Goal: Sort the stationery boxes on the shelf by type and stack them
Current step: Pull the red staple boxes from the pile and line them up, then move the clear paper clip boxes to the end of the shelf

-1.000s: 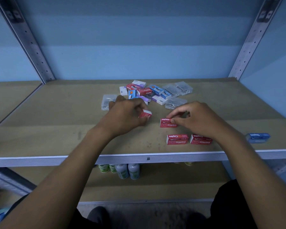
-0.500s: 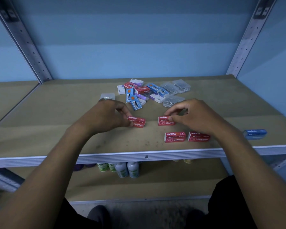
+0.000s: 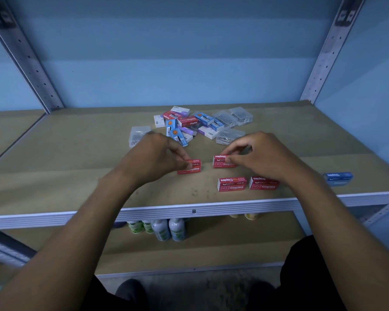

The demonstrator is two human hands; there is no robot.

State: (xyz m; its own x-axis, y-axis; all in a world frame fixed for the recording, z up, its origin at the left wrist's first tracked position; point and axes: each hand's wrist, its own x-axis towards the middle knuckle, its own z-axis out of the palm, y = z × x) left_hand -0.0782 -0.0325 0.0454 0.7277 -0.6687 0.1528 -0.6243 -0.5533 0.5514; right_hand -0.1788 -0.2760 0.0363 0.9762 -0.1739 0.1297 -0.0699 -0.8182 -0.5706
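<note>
Carried down from the mixed pile (image 3: 189,124), the left hand (image 3: 153,158) now pinches a red staples box (image 3: 190,167), long axis left-right, on the shelf (image 3: 54,167); beside it, right hand (image 3: 263,156) fingers pinch another red box (image 3: 221,161), equally crosswise.

Wall: plain pale blue painted wall (image 3: 189,63) behind the shelving, with a faint horizontal band of lighter tone across it; the same blue runs along the right side.
Uprights: two grey perforated metal posts, left post (image 3: 29,63) and right post (image 3: 326,52), leaning inward in the wide view.
Shelf: tan fibreboard shelf (image 3: 65,158) with a white ribbed metal front edge (image 3: 144,215).
Lower shelf: tan board below (image 3: 211,250), carrying a row of small white and green plastic bottles (image 3: 164,228).
Floor: dark grey mottled floor (image 3: 200,292).
Light: dim, cool, bluish.
</note>
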